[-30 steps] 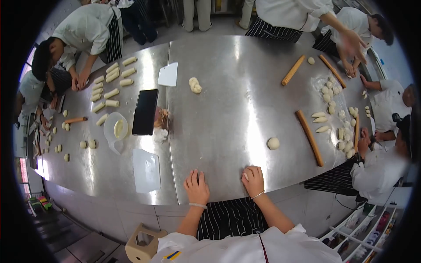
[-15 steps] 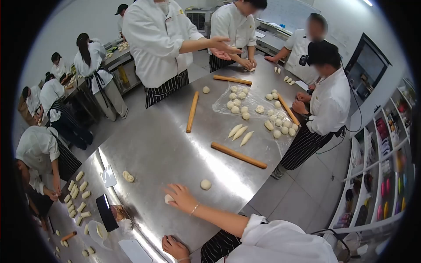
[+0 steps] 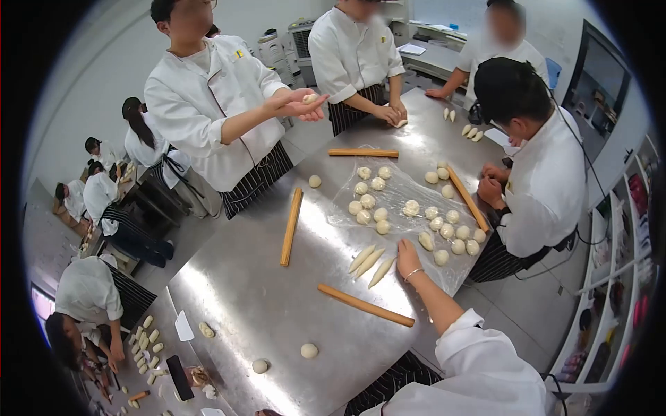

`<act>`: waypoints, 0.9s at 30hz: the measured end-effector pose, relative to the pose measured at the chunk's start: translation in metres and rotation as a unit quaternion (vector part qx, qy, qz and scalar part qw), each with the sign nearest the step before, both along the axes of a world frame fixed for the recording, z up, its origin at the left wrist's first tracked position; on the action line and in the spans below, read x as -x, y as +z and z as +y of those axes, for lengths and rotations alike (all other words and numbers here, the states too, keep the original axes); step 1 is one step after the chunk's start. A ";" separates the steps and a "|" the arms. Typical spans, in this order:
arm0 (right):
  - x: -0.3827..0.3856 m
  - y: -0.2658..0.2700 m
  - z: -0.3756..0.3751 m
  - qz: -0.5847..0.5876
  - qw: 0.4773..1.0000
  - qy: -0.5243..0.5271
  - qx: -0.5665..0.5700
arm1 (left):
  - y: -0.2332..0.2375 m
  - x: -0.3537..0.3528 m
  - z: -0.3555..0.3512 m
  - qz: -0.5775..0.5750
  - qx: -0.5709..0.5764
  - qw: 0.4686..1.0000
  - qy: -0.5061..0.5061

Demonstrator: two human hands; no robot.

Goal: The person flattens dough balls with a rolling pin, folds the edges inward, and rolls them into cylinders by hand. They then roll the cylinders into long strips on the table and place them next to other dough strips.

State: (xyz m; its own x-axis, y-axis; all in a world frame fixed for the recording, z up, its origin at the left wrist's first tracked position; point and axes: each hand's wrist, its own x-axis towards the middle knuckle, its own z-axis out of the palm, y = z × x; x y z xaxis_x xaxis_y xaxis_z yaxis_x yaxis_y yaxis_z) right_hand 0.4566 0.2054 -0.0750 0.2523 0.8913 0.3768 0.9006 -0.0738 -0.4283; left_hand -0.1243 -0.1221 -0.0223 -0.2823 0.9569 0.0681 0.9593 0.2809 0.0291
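Observation:
My right hand (image 3: 408, 259) reaches across the steel table to the near edge of a clear plastic film (image 3: 333, 215), its fingers pressed together on the film. Just left of it lie three long tapered dough pieces (image 3: 370, 263). Round dough balls (image 3: 411, 208) rest under and around the film on the far side of my hand. Two more balls, a larger one (image 3: 309, 351) and a smaller one (image 3: 260, 366), sit near the front of the table. Only a sliver of my left hand (image 3: 268, 412) shows at the bottom edge, its fingers hidden.
Rolling pins (image 3: 365, 306) lie on the table, another one (image 3: 291, 227) further left. Several people in white jackets stand around; one (image 3: 215, 111) holds dough in their palm. At lower left are a black phone (image 3: 180, 378), a scraper (image 3: 184, 326) and small dough pieces (image 3: 148, 347).
My right hand has let go of the small dough ball and moved right and away to the film. My left hand has dropped almost out of view. The camera view has shifted.

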 end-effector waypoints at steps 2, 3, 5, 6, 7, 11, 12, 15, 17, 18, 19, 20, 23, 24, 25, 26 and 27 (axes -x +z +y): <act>-0.009 0.003 0.025 0.009 0.994 -0.027 0.106 | 0.012 -0.025 -0.002 0.010 0.027 0.996 0.079; -0.006 0.000 0.036 -0.022 0.993 -0.043 0.112 | 0.019 -0.043 0.002 0.023 0.059 0.992 0.107; -0.004 0.003 0.056 -0.002 0.994 -0.069 0.082 | 0.024 -0.076 0.004 0.043 0.094 0.984 0.147; -0.006 0.006 0.065 0.006 0.994 -0.086 0.068 | 0.016 -0.081 0.001 0.043 0.087 0.985 0.144; -0.010 0.009 0.072 0.020 0.996 -0.070 0.046 | 0.007 -0.085 -0.003 0.042 0.080 0.986 0.139; -0.032 0.011 0.105 -0.026 0.995 -0.069 0.069 | 0.004 -0.108 -0.010 0.049 0.096 0.981 0.160; -0.037 0.008 0.111 -0.063 0.989 -0.083 0.103 | 0.007 -0.111 -0.008 0.029 0.104 0.980 0.167; -0.044 0.045 0.108 -0.075 0.973 -0.098 0.193 | 0.011 -0.111 -0.007 -0.004 0.124 0.976 0.178; -0.047 0.049 0.108 -0.079 0.976 -0.094 0.178 | 0.010 -0.110 -0.009 0.012 0.133 0.977 0.166; -0.050 0.044 0.106 -0.096 0.982 -0.090 0.135 | 0.004 -0.105 -0.012 0.022 0.128 0.979 0.158; -0.054 0.041 0.105 -0.112 0.986 -0.087 0.092 | -0.002 -0.101 -0.014 0.032 0.123 0.980 0.150; -0.059 0.038 0.105 -0.123 0.984 -0.075 0.100 | -0.009 -0.097 -0.017 0.042 0.118 0.982 0.141; -0.064 0.033 0.098 -0.148 0.984 -0.026 0.090 | -0.012 -0.096 -0.019 0.027 0.131 0.980 0.150; -0.063 0.030 0.091 -0.150 0.987 0.001 0.060 | -0.012 -0.095 -0.021 0.023 0.122 0.981 0.149; -0.060 0.031 0.087 -0.152 0.988 0.028 0.029 | -0.012 -0.095 -0.020 0.018 0.112 0.982 0.149; -0.057 0.032 0.087 -0.110 0.992 0.025 0.058 | -0.013 -0.097 -0.019 0.014 0.101 0.984 0.149; -0.052 0.034 0.088 -0.068 0.994 0.021 0.087 | 0.008 -0.110 -0.005 -0.040 0.136 0.969 0.204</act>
